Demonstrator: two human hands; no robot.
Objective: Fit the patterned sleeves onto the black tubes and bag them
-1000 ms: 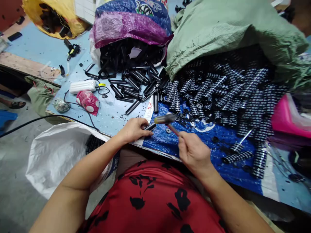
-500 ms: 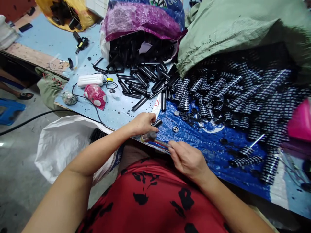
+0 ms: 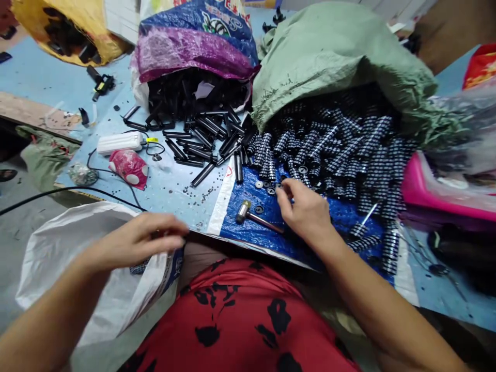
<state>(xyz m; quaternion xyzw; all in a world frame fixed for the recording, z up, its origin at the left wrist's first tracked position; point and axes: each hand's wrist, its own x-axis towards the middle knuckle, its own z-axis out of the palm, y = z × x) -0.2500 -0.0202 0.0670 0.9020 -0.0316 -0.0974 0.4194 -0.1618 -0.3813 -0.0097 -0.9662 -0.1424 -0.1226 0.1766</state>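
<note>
My left hand (image 3: 153, 240) hovers over the open white sack (image 3: 50, 243) with its fingers stretched out and apart, holding nothing. My right hand (image 3: 304, 209) is over the blue sheet (image 3: 232, 222), thumb and fingertips drawn together beside small round caps (image 3: 270, 190). Whatever sits between those fingertips is too small to make out. A small two-faced hammer (image 3: 244, 212) lies on the sheet, its handle pointing toward my right wrist. Another round cap (image 3: 259, 209) lies just behind the hammer. Checkered black-and-silver tubes (image 3: 329, 144) are heaped beyond my right hand.
Plain black tubes (image 3: 197, 150) spill from a purple-and-blue bag (image 3: 194, 51). A green sack (image 3: 321, 57) covers part of the checkered heap. On the left are a white power bank (image 3: 120, 143), a red pouch (image 3: 129, 168) and a cable (image 3: 77, 188). A pink bin (image 3: 426, 191) stands right.
My right hand has let go of the hammer and moved up to the caps. My left hand has moved left over the sack, no longer holding the short checkered tube. The view has shifted right.
</note>
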